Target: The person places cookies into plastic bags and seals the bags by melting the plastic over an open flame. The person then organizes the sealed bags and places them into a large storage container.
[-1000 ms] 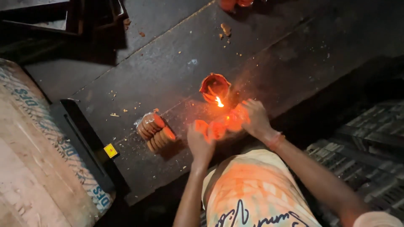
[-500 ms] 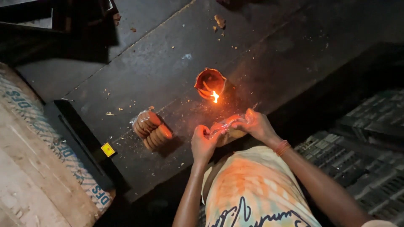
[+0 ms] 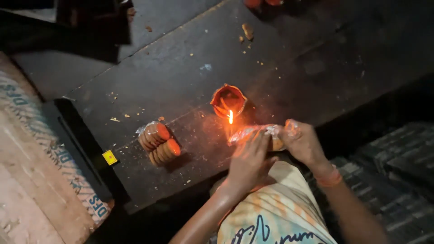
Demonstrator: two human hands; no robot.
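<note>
A small clay oil lamp [image 3: 227, 100] burns on a dark board [image 3: 181, 77], its flame at the near rim. Just in front of the flame both hands hold a clear plastic packet of round biscuits [image 3: 257, 133]. My left hand [image 3: 248, 162] lies over the packet's near side. My right hand [image 3: 303, 142] pinches its right end. Two finished packets of biscuits [image 3: 158, 140] lie side by side on the board to the left, apart from the hands.
A woven sack [image 3: 40, 149] lies at the left beside a black tray edge with a yellow tag [image 3: 109, 157]. Crumbs and broken bits [image 3: 247, 30] dot the board. Dark ridged crates [image 3: 398, 171] sit at the right. My knees in a patterned cloth [image 3: 275, 212] are below.
The view has shifted slightly. The packet in my hands has turned from bunched up to stretched sideways, and it now sits closer to the lamp's flame.
</note>
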